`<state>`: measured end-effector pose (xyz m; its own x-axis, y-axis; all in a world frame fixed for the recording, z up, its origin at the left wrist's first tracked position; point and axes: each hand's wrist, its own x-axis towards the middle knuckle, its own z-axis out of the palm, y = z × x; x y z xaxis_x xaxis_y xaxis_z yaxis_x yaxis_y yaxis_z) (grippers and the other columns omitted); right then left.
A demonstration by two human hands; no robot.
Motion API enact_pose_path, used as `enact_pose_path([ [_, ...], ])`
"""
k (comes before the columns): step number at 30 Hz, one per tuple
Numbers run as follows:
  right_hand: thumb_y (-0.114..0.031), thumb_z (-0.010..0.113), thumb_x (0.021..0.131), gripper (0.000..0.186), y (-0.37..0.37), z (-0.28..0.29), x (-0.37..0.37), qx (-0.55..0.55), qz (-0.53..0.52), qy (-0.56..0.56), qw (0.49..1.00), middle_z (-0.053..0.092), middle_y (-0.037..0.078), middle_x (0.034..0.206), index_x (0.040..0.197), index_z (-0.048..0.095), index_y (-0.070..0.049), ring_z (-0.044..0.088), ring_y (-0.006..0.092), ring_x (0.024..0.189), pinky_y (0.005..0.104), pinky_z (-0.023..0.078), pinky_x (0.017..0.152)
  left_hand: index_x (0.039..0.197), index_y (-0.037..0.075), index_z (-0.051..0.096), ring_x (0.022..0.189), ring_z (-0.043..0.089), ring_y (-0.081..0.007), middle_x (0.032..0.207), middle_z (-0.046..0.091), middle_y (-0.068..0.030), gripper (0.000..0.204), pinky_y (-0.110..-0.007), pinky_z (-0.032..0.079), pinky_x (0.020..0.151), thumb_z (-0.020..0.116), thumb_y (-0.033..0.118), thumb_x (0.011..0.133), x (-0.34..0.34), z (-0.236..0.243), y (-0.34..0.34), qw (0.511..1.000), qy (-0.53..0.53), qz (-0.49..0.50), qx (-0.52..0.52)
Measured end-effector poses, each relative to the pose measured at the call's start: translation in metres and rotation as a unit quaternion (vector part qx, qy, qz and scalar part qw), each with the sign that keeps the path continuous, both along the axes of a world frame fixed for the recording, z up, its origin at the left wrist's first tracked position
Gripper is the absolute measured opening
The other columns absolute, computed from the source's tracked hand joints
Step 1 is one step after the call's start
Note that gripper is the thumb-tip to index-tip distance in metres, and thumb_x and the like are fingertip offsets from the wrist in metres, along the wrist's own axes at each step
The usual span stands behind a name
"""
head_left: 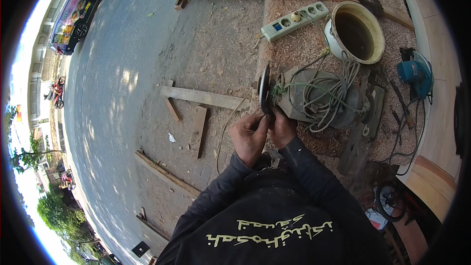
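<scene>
A dark round grinding disc, seen nearly edge-on, is mounted at the left end of a motor. A grey-green cord lies coiled over the motor's body. My left hand is closed in a pinch by the disc's near edge. Close against it, my right hand is also closed, its thumb and fingers meeting the left fingertips. Something small and dark shows between the fingertips; its kind is hidden, and I cannot tell whether it touches the disc.
Beyond the motor are a power strip, a pot of dark liquid and a toothed saw blade. A blue circular saw stands at right. Wooden pieces and a long flat bar lie leftward, beside the road.
</scene>
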<state>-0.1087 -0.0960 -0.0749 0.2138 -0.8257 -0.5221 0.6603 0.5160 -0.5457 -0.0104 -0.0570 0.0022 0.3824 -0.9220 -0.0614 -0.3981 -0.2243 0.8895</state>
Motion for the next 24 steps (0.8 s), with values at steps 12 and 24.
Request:
enact_pose_path([
  [12,-0.016,0.066,0.103,0.009,0.011,0.026,-0.005,-0.041,0.012,0.007,0.999,0.061,-0.002,0.090,0.109,0.064,-0.010,0.056,0.0070,0.076,0.0242,0.045,0.059,0.092,-0.002,0.077,0.067,0.069,-0.0187,0.077,0.072,-0.0136,0.014,-0.031,0.052,0.063,0.080,0.012,0.089,-0.002,0.014,0.023,1.000,-0.002,0.007,-0.024],
  [24,-0.021,0.066,0.105,0.012,0.032,0.040,-0.001,-0.047,0.021,0.005,0.999,0.062,-0.003,0.081,0.105,0.062,-0.010,0.054,0.0043,0.063,0.0202,0.040,0.050,0.092,-0.007,0.077,0.067,0.066,-0.0090,0.076,0.072,-0.0088,0.012,-0.026,0.051,0.060,0.077,0.005,0.092,-0.004,0.026,0.051,0.999,0.017,0.021,-0.029],
])
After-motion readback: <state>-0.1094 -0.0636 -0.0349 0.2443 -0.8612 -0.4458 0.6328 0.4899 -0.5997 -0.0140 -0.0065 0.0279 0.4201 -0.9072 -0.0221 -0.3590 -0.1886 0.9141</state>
